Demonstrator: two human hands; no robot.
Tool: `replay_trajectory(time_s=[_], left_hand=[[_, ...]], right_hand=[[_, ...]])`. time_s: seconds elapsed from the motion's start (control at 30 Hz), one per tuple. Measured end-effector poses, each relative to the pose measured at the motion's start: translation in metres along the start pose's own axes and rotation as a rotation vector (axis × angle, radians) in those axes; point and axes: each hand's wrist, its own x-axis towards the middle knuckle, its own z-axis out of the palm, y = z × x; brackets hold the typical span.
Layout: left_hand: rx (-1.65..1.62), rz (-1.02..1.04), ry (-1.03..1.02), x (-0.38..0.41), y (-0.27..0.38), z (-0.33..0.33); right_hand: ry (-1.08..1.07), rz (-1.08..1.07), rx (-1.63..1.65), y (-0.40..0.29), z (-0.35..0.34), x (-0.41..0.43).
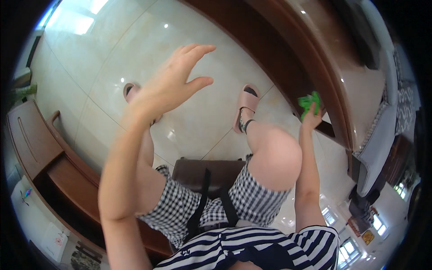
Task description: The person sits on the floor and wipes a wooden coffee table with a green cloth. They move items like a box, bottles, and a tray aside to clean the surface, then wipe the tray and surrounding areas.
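Observation:
My left hand [179, 76] is raised above the tiled floor, its fingers and thumb spread with nothing in them. Over to the right, my right hand [312, 119] grips a crumpled green item [308, 101]; whether it is cloth or plastic I cannot tell. The item is in front of the side of a brown wooden table [287, 64], by its lower part. Contact between the item and the wood is not clear. Much of the item is folded up, and the fingers cover part of it.
A brown padded stool [206, 172] is between my legs. Left of me stands a wooden piece of furniture [40, 141] with a curved armrest-like rail. Pink slippers [248, 98] rest on the glossy tiles [111, 50]. At the right edge is a grey sofa [374, 168].

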Motion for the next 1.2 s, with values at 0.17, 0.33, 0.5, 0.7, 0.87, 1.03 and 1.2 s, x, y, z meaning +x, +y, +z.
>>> replay_trajectory(time_s=[0.17,0.33,0.5,0.7,0.87,1.03,1.2], left_hand=[[0.150,-0.193,0.011,-0.025,-0.012,-0.050],[0.390,-0.588,-0.175,-0.077,-0.001,-0.071],[0.470,-0.506,-0.188,-0.062,-0.010,-0.072],[0.528,-0.505,-0.201,-0.059,0.008,-0.092],[0.571,-0.470,-0.213,-0.022,-0.001,-0.094],[0.513,-0.562,-0.209,-0.018,0.024,-0.097],[0.395,-0.502,-0.213,-0.026,-0.009,-0.091]], right_hand=[[-0.112,0.126,-0.696,0.157,0.015,0.080],[0.033,0.155,-0.732,0.136,0.055,0.059],[0.004,-0.065,-0.754,0.044,0.119,0.044],[-0.263,-0.448,-0.583,-0.153,0.306,0.011],[-0.309,-0.864,-0.392,-0.240,0.425,0.041],[-0.648,-1.189,-0.045,-0.272,0.415,0.022],[-0.464,-0.986,-0.356,-0.119,0.233,0.032]])
